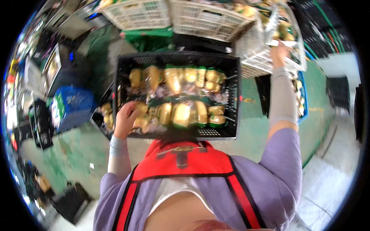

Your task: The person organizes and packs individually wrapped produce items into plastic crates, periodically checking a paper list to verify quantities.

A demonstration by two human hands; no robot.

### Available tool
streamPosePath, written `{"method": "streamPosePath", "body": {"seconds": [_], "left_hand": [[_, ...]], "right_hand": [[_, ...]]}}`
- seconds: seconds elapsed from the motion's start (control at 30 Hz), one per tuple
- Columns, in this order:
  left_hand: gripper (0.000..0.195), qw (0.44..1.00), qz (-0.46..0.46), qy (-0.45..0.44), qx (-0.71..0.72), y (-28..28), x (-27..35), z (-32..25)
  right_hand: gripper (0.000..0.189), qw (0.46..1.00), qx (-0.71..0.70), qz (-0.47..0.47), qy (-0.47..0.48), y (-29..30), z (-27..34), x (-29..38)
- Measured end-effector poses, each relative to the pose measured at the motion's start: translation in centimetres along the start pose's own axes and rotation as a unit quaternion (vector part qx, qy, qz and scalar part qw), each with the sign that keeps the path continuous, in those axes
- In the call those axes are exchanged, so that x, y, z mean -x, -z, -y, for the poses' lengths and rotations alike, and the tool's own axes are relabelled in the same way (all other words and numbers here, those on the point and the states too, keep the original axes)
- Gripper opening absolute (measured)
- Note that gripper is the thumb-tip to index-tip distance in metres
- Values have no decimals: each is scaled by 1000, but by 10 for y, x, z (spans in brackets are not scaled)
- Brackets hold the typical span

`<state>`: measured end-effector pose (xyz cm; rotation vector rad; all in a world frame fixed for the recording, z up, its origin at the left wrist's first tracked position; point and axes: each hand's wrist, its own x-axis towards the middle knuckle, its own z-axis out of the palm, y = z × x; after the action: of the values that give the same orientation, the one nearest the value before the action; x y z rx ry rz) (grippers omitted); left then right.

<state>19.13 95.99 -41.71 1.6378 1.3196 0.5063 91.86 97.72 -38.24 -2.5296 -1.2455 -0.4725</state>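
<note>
Before me stands a black plastic crate (237,95) holding two rows of clear-wrapped packs of yellowish produce (182,114), some with green edges. My left hand (126,117) is at the crate's left side, fingers curled beside the nearest packs; whether it touches one is unclear. My right arm is stretched forward to the right. At its end my right hand (279,53) holds the near edge of a white tray (281,43) with greenish-yellow produce on it, above a white plastic crate (251,49). Blur hides the exact finger contact.
Two white slatted crates (138,14) stand along the far side, the left one above a green crate (149,39). A smaller black crate (101,127) with packs adjoins on the left, near a blue container (75,105). At right, a blue-edged bin (303,95) holds more produce.
</note>
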Motion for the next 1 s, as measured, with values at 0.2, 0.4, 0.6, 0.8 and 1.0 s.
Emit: {"method": "streamPosePath", "body": {"seconds": [0.2,0.4,0.6,0.8,1.0], "left_hand": [[33,992,-104,71,23,-15,36,-22],[31,992,-103,15,74,-41,44,-60],[38,958,123,-74,248,-90,18,-145],[90,838,224,-107,486,-100,7,-224],[78,682,242,-63,687,-58,14,-208]], "right_hand": [[28,976,198,85,43,27,27,-22],[21,962,-167,-4,217,110,103,15],[8,834,-466,19,296,208,224,157],[15,810,-539,139,184,225,248,231],[16,762,-572,227,202,255,259,284]]}}
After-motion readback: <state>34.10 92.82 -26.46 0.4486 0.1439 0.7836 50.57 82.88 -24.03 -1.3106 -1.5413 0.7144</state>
